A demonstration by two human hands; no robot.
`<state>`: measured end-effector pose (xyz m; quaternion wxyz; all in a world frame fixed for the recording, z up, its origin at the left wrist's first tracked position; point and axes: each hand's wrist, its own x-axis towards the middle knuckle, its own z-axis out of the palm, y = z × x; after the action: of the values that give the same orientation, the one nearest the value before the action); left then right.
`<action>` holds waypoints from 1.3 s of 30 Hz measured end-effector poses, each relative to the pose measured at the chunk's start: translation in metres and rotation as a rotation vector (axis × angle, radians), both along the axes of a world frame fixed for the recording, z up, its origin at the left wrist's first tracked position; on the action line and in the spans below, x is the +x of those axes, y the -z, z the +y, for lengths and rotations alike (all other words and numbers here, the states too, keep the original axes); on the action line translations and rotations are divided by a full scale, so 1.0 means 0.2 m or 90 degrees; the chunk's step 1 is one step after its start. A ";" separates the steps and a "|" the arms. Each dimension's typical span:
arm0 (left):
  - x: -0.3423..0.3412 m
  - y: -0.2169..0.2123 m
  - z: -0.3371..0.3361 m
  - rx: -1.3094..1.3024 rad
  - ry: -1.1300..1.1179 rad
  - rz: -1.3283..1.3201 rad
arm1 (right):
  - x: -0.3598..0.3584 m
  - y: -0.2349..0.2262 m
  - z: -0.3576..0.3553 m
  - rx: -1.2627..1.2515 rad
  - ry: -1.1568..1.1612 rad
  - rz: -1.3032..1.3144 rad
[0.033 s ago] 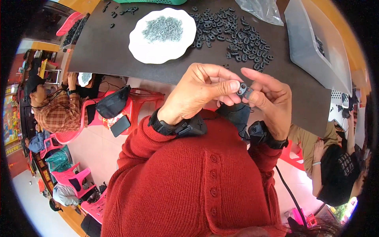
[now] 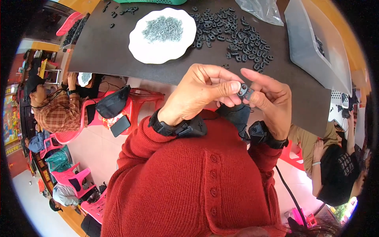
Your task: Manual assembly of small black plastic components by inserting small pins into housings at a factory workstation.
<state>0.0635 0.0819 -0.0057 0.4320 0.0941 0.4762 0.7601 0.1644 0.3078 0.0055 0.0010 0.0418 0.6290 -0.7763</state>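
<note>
Before my chest, just off the table's near edge, my two hands meet over small black plastic cord-lock parts. My left hand [image 2: 207, 89] pinches a two-holed oval cord-lock part [image 2: 242, 89] between thumb and fingers. Against it lies a second black holed part [image 2: 248, 94], pinched under the thumb of my right hand [image 2: 272, 98], whose index finger is raised. Whether the two parts are joined cannot be made out. Past my hands, many like black cord-lock parts [image 2: 237, 35] lie loose on the table. A white scalloped plate [image 2: 148, 53] holds a heap of small metal springs [image 2: 162, 29].
A translucent plastic bin [image 2: 312, 59] stands at the table's right, near a clear plastic bag [image 2: 262, 10]. A green basket [image 2: 150, 1] sits at the far edge. Red stools [image 2: 138, 104] stand left, with a phone [image 2: 120, 125]. People [image 2: 55, 106] sit on both sides.
The held parts have turned very slightly, and the holes of the right-hand one show more plainly. All else looks the same.
</note>
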 end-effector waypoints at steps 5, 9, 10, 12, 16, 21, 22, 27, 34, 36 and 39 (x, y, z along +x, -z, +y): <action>0.03 0.01 -0.01 0.003 -0.010 0.054 | 0.00 -0.02 -0.05 0.043 0.018 0.035; 0.04 0.02 -0.02 -0.024 -0.014 0.029 | 0.02 -0.01 -0.05 0.030 0.022 0.020; 0.04 0.02 -0.02 -0.015 -0.009 0.011 | 0.03 0.00 -0.06 0.040 0.030 0.028; 0.03 0.03 -0.03 -0.005 -0.001 0.000 | 0.03 0.01 -0.06 0.050 0.038 0.036; 0.03 0.06 -0.05 0.011 0.001 0.004 | 0.03 0.01 -0.08 0.050 0.049 0.031; 0.02 0.06 -0.05 0.029 -0.002 -0.033 | 0.03 0.00 -0.09 0.056 0.061 0.004; 0.02 0.05 -0.06 0.021 -0.002 -0.051 | 0.03 0.01 -0.09 0.074 0.061 0.011; 0.01 0.07 -0.05 -0.024 0.000 0.039 | 0.02 -0.02 -0.11 0.098 0.089 -0.024; -0.03 0.11 -0.03 -0.092 -0.028 0.050 | 0.02 0.00 -0.07 0.120 0.152 -0.069; -0.05 0.12 -0.01 -0.076 -0.021 0.035 | 0.01 0.01 -0.06 0.108 0.162 -0.066; -0.06 0.13 0.03 -0.048 -0.031 -0.018 | 0.00 0.01 -0.05 0.089 0.175 -0.075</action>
<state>0.0516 0.0879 -0.0313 0.4234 0.0552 0.5001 0.7533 0.1646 0.2983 0.0029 -0.0711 0.1729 0.6686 -0.7197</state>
